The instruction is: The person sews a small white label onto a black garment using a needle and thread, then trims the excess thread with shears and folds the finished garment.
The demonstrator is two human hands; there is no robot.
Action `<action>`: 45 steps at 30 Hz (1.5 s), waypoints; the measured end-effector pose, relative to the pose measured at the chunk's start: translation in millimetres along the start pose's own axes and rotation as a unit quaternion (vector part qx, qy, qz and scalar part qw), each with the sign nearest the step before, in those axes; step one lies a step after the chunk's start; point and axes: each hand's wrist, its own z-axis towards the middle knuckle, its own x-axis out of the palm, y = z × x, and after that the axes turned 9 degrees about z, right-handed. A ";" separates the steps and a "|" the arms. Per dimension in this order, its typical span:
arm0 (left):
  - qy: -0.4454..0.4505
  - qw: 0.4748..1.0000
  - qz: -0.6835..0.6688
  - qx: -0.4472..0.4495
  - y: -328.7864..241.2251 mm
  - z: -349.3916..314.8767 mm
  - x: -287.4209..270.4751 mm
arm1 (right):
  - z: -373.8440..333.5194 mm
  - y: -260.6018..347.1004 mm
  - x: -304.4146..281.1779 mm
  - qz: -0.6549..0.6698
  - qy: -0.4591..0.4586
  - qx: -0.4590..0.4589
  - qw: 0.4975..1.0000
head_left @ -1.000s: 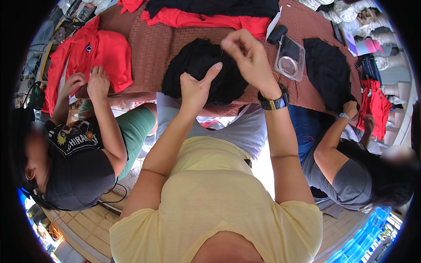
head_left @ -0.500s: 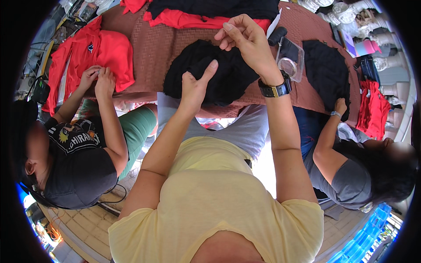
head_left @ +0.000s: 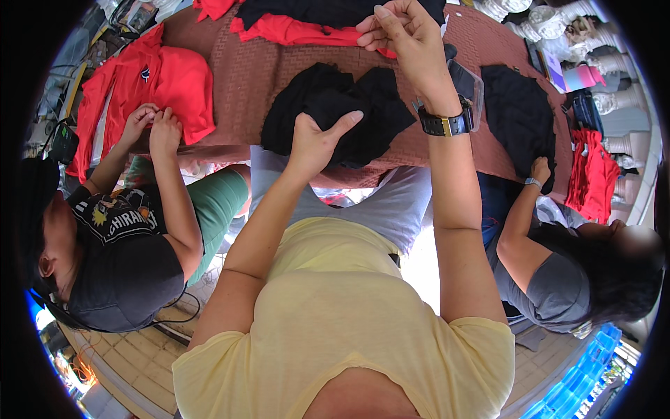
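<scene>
A bunched black garment (head_left: 314, 89) lies at the near edge of the brown table cover (head_left: 234, 98), in front of me. My left hand (head_left: 315, 143) holds its near side, thumb resting over the cloth and fingers mostly hidden in the folds. Raised above and beyond the garment, my right hand (head_left: 413, 43) has thumb and forefinger pinched together, the other fingers curled. Whatever is in that pinch is too fine to make out. A black-strapped watch (head_left: 444, 124) is on my right wrist.
Beside my right wrist sits a clear plastic box (head_left: 477, 94). Red and black garments (head_left: 293, 31) lie at the far side. A person on the left works on a red shirt (head_left: 178, 84); another on the right touches black cloth (head_left: 520, 112). White balusters (head_left: 620, 98) stand beyond.
My right hand has risen away from the black garment, still pinched. My left hand has shifted slightly right, and its thumb has come down toward the cloth.
</scene>
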 end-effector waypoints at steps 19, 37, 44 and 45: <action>-0.103 0.994 0.014 0.035 9.9 12.6 1.0 | 7.4 -6.4 3.4 0.014 -0.075 -0.054 0.996; 0.022 0.886 0.457 -0.080 5.9 20.2 -92.6 | 39.3 -101.6 -56.8 -0.019 -0.019 0.096 0.995; 0.084 0.979 0.187 0.004 33.8 83.2 -37.7 | 51.3 -88.3 -20.2 0.055 0.079 0.041 0.995; 0.098 0.981 0.169 -0.007 40.0 89.9 -36.2 | 53.1 -87.9 -27.1 0.037 0.091 0.063 0.993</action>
